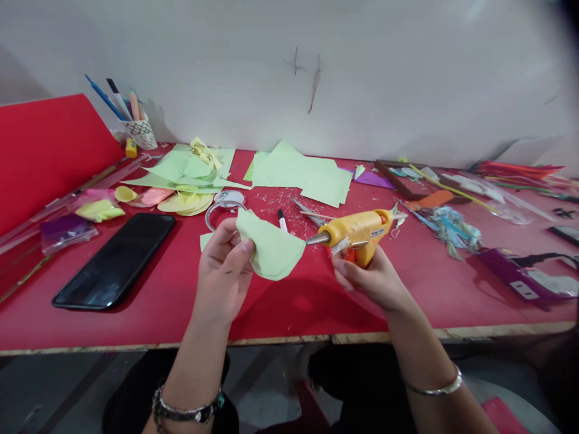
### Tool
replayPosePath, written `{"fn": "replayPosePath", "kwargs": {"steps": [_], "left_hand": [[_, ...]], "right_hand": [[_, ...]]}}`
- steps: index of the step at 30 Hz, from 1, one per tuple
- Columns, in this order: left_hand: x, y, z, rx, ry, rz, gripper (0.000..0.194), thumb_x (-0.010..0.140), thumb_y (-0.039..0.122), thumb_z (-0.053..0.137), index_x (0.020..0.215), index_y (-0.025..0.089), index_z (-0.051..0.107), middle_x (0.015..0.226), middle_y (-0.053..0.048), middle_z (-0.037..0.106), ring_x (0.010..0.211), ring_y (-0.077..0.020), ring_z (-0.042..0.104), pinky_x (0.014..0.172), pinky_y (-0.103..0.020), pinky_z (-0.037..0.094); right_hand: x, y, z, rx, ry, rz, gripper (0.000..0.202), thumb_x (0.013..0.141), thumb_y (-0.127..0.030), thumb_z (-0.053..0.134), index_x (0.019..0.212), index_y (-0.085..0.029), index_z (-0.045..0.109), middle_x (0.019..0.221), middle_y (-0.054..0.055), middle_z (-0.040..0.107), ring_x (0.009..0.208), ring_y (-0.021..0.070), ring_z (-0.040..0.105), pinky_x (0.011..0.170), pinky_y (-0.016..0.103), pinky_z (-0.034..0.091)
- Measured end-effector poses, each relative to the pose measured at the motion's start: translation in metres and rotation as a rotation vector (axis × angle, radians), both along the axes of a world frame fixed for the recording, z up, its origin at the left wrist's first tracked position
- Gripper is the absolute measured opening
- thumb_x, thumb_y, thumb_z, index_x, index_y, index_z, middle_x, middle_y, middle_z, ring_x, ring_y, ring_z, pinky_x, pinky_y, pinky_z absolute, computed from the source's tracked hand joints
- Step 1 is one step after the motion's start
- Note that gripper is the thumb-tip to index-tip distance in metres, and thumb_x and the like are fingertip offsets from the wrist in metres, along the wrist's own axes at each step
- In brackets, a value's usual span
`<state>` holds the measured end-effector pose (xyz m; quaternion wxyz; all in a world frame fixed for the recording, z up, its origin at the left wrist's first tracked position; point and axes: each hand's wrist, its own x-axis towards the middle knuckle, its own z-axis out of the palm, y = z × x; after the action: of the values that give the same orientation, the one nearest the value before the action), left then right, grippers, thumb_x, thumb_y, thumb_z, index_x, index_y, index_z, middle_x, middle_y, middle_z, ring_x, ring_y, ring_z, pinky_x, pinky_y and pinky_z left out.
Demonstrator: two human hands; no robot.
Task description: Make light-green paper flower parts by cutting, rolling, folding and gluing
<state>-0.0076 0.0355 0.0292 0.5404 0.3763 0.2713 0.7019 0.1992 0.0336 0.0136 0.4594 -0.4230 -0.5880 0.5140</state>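
Pinched between the thumb and fingers of my left hand (228,259) is a piece of light green paper (275,247), with a rounded lower edge. My right hand (373,277) grips a yellow hot glue gun (355,231) by its handle. The gun's metal nozzle points left, and its tip is at or very near the paper's right edge; I cannot tell whether they touch. Behind the paper lie a roll of tape (221,211) and a marker (282,220). Scissors (310,212) rest beyond the nozzle.
A black phone (115,262) lies at left. Green paper sheets (298,175) spread along the back, with yellow paper pieces (187,202) before them. A pen cup (141,131) stands at back left. Blue tassels (452,229) and a purple power strip (515,277) lie at right.
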Motion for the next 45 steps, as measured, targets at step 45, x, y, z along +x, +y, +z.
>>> {"fn": "replayPosePath", "kwargs": {"steps": [45], "left_hand": [[0.021, -0.008, -0.010, 0.046, 0.853, 0.312, 0.017, 0.078, 0.030, 0.056, 0.089, 0.018, 0.061, 0.073, -0.002, 0.068, 0.061, -0.0123, 0.060, 0.051, -0.018, 0.044]], "right_hand": [[-0.008, 0.009, -0.007, 0.236, -0.297, -0.514, 0.010, 0.063, -0.012, 0.058, 0.066, -0.020, 0.054, 0.050, -0.004, 0.050, 0.043, 0.0089, 0.045, 0.038, 0.022, 0.037]]}}
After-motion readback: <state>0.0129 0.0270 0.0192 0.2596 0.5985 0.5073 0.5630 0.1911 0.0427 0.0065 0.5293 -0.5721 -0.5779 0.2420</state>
